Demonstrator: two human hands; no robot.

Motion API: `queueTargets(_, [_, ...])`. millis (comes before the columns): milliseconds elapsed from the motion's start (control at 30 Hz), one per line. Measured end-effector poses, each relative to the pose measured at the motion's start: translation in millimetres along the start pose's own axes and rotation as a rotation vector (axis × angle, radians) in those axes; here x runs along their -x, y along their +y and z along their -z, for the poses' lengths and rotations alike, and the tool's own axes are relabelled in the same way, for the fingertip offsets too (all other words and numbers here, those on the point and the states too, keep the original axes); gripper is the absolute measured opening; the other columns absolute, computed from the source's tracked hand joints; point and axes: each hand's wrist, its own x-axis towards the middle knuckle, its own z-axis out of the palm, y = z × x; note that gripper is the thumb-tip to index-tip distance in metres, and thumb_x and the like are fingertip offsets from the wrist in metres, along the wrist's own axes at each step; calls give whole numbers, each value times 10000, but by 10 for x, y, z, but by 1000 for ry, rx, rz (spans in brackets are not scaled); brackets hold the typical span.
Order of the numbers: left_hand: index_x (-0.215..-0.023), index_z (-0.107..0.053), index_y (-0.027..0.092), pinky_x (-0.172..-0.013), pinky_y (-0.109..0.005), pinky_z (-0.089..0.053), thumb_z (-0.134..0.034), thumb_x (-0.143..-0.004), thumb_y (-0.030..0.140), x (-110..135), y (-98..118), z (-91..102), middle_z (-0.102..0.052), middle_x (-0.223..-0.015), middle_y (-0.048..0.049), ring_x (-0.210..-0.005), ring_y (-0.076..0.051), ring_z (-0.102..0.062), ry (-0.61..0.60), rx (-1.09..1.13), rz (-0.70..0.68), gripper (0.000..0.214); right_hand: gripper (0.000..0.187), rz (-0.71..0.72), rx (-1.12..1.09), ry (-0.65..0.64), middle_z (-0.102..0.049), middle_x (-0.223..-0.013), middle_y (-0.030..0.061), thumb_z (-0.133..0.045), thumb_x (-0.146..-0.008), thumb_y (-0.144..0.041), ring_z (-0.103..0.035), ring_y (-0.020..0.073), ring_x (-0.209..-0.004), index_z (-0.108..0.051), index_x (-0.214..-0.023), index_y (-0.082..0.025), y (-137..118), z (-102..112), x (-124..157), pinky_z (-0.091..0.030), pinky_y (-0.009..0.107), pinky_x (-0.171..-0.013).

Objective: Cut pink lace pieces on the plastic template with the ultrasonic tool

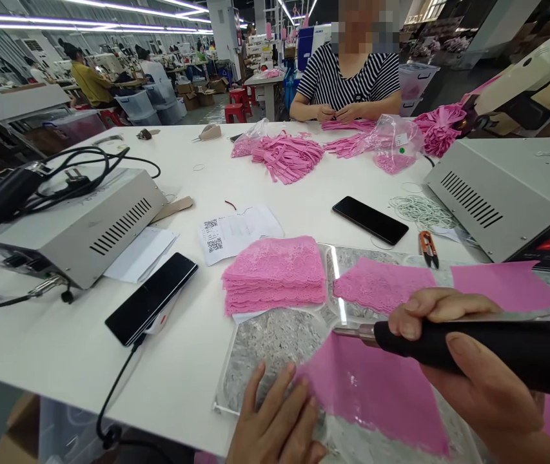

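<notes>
My right hand (468, 367) is closed around the black handle of a cutting tool (478, 351), whose metal tip (349, 332) rests at the edge of a pink lace piece (376, 386). That lace lies on a clear plate (265, 348) at the table's front edge. My left hand (275, 422) lies flat with fingers spread, pressing the lace's left edge. Just beyond sits a stack of cut pink lace pieces (275, 270), and another pink lace piece (381, 283) lies to its right.
Two grey control boxes (86, 225) (501, 193) flank the work area. Two black phones (151, 296) (370, 220), papers (238, 232), orange snips (428, 248) and white elastic loops (420, 209) lie on the table. A person in a striped shirt (352, 80) handles pink strips (287, 154) opposite.
</notes>
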Motion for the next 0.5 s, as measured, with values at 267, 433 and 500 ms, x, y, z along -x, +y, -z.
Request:
queueTargets(267, [-979,-690,132,-1170,-478,-243,-437,-996,303,37,33,17,-730,-1024,-58,-1221,-237,-554,11,6,21,305,83,-60,-41,11,-520,-783,28,-678,-791,-311,-548,145,-569,-651,-807,-235,-76,-43,62,-557,344,-552])
queueTargets(433, [-974,-688,126,-1162,-497,-240,-465,-983,286,27,43,29,-732,-1000,-75,-1236,-245,-540,4,-9,14,274,105,-67,-16,-27,-525,-775,12,-703,-785,-340,-556,138,-570,-647,-821,-258,-88,-97,66,-569,334,-572])
queueTargets(500, [-969,-686,121,-1162,-502,-234,-475,-976,273,19,44,38,-730,-991,-84,-1240,-250,-536,-2,-8,13,261,111,-61,-4,-36,-522,-763,7,-706,-783,-345,-552,135,-564,-647,-815,-258,-82,-94,67,-571,330,-566])
